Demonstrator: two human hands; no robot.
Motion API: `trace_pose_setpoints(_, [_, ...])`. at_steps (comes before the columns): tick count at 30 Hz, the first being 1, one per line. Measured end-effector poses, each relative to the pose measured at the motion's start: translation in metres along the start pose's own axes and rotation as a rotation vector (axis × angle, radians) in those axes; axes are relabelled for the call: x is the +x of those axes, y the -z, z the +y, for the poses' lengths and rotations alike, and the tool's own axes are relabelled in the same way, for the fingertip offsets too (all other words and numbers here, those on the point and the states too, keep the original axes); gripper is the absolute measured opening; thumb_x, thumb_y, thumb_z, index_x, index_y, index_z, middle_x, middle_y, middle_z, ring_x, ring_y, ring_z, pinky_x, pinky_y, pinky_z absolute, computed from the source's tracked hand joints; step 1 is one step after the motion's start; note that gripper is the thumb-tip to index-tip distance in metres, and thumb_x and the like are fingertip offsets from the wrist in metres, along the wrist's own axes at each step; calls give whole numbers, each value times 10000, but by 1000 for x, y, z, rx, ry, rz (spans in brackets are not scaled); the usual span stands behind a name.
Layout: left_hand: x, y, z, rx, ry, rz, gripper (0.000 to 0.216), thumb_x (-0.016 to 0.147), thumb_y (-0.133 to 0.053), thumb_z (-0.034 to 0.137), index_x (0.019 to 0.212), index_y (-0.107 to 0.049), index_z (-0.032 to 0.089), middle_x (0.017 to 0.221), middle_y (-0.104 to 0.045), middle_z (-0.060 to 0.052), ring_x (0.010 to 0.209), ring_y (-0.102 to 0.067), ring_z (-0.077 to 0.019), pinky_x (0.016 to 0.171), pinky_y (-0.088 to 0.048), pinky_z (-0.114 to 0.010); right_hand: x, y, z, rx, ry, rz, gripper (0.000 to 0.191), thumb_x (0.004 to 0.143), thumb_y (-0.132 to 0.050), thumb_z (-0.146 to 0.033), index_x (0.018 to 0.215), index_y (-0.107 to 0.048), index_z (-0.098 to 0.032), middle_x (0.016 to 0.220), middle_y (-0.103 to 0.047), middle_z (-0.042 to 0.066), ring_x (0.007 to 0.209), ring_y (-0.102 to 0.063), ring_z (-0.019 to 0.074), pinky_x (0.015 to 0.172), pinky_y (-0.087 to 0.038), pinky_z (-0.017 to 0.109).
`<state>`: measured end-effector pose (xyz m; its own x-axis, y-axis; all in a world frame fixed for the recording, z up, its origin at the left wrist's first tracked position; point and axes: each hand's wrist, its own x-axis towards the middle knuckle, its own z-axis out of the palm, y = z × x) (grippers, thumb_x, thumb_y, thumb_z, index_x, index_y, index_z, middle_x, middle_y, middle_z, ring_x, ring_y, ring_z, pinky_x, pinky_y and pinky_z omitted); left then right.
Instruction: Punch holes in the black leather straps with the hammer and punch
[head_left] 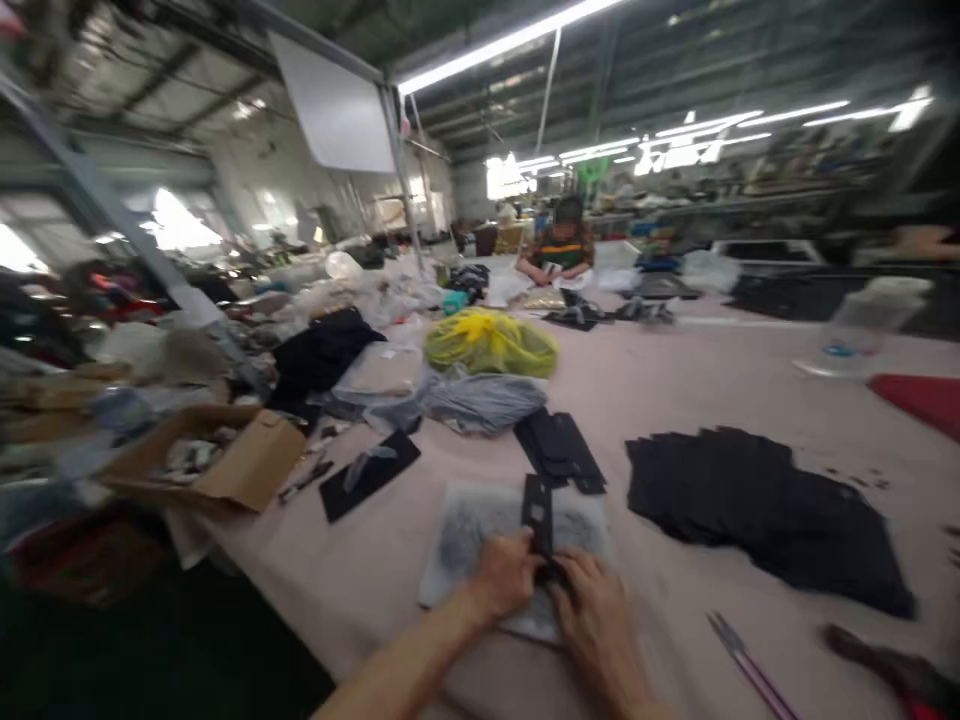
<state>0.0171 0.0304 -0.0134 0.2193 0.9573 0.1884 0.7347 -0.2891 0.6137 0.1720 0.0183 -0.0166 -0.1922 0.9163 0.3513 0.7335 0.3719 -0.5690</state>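
Both my hands are over a pale, dark-smudged board (466, 512) on the table. A narrow black strip with cut-outs (537, 505) lies across it, pointing away from me. My left hand (504, 575) is closed on the strip's left side, fingers curled. From the right, my right hand (596, 605) grips the strip's near end with bent fingers and thumb. Blur and the fingers hide the exact contact. Just beyond the board lie several flat black pieces (562, 447). Farther right is a spread stack of black panels (712, 490).
Pink-handled tweezers (744, 660) and a dark tool (877, 660) lie near right. Left are a black panel (375, 480) and an open cardboard box (262, 465). Behind are grey bundled material (484, 400), a yellow bag (491, 345) and a seated person (562, 245). A clear container (862, 325) stands far right.
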Motion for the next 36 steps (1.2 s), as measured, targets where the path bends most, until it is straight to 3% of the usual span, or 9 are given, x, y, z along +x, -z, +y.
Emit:
trace_pose_setpoints(2, [5, -3, 1, -157, 43, -12, 183, 837, -476, 174, 849, -658, 186, 811, -692, -44, 703, -614, -166, 662, -485, -256, -7, 2, 5, -106, -62, -73, 215, 811, -594, -183, 993, -689, -246, 1108, -660, 47, 1050, -563, 255, 894, -417, 409])
trace_pose_setpoints(5, [20, 14, -9, -322, 166, 78, 181, 853, -447, 184, 853, -628, 168, 765, -675, -28, 698, -604, -158, 660, -470, -254, -2, 0, -3, -137, -107, -88, 236, 787, -592, -149, 976, -684, -255, 1129, -650, 34, 1059, -543, 250, 905, -381, 394])
trace_pose_setpoints(10, [24, 26, -25, -405, 263, 131, 144, 835, -457, 210, 789, -583, 158, 665, -622, 1, 616, -569, -144, 591, -447, -236, 2, 1, -8, -118, -105, -99, 269, 784, -581, -137, 1016, -663, -248, 1125, -644, 42, 1059, -526, 255, 902, -357, 397])
trace_pose_setpoints(14, [13, 19, -32, -347, 244, 158, 180, 842, -464, 238, 799, -617, 153, 699, -657, -20, 654, -609, -162, 626, -465, -251, 1, 0, -4, -110, -115, -116, 346, 800, -582, -180, 1129, -631, -277, 1109, -629, 41, 1043, -525, 252, 891, -359, 397])
trace_pose_setpoints(20, [6, 15, -27, -238, 129, 92, 240, 829, -464, 192, 815, -703, 173, 794, -720, -74, 755, -669, -194, 700, -514, -275, 4, -8, -15, -123, -143, -112, 200, 801, -570, -171, 940, -681, -262, 1033, -604, 44, 994, -505, 258, 895, -331, 419])
trace_pose_setpoints(28, [3, 10, -31, -254, 147, 109, 259, 837, -467, 193, 908, -716, 177, 828, -732, -78, 815, -690, -209, 738, -532, -278, 5, -11, -11, -76, -181, -119, 127, 689, -546, -116, 720, -608, -222, 963, -631, 22, 963, -524, 238, 872, -346, 388])
trace_pose_setpoints(36, [6, 15, -33, -373, 222, 136, 213, 849, -469, 220, 861, -673, 161, 790, -716, -66, 764, -670, -202, 718, -499, -286, 10, -6, 4, -106, -376, -52, 283, 805, -400, -148, 1003, -597, -194, 978, -675, 61, 960, -603, 220, 862, -409, 345])
